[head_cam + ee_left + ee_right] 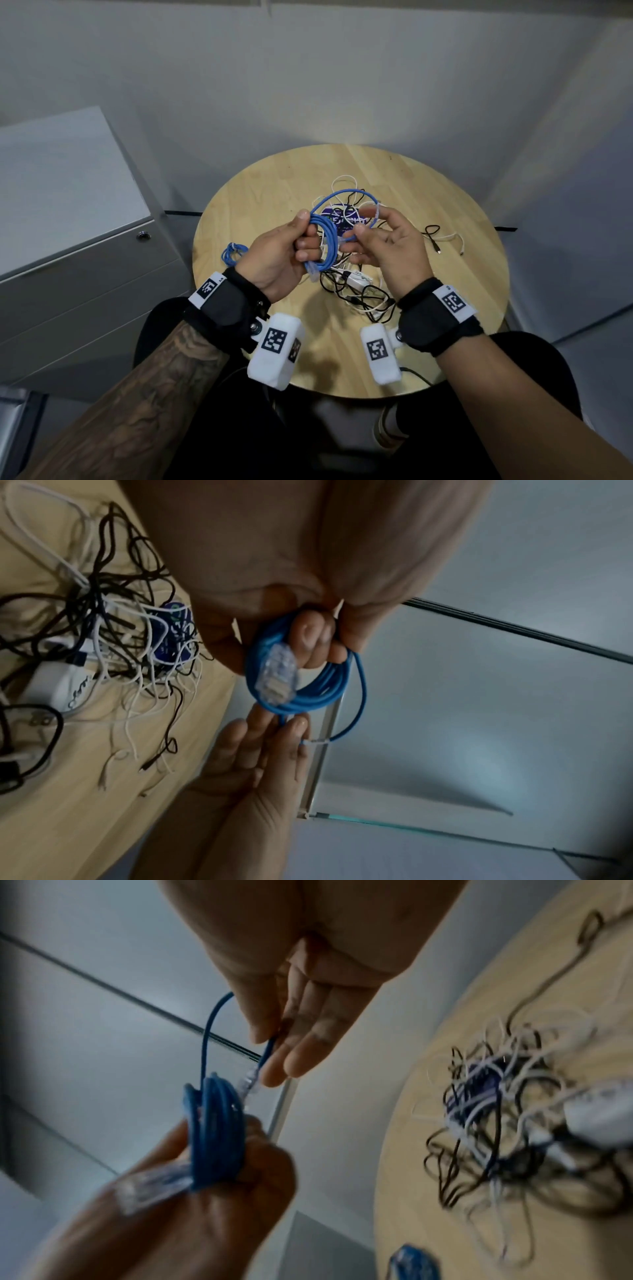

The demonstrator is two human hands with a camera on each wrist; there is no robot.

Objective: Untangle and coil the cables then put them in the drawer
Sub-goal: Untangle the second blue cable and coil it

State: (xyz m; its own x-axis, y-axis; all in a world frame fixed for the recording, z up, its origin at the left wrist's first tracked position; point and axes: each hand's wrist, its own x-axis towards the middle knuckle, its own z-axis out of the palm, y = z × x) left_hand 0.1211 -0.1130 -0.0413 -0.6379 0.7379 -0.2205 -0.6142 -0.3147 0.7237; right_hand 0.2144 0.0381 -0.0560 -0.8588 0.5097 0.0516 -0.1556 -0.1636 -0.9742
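Note:
A blue network cable (pixel 324 240) is wound into a small coil, and my left hand (pixel 306 233) grips that coil above the round wooden table (pixel 274 192). One clear plug (pixel 277 679) sticks out below my left fingers (pixel 310 635). A last loose loop arcs up to my right hand (pixel 363 226), which pinches the free end between thumb and fingers (pixel 291 1053), just behind the other clear plug (pixel 249 1081). The coil (pixel 215 1137) stands edge-on in the right wrist view. A tangle of black and white cables (pixel 356 291) lies on the table under both hands.
A second small blue coil (pixel 233 253) lies at the table's left edge. A white adapter (pixel 356 279) and a round purple item (pixel 342 219) sit within the tangle. A grey drawer cabinet (pixel 85 267) with shut drawers stands left of the table. Grey walls close in behind.

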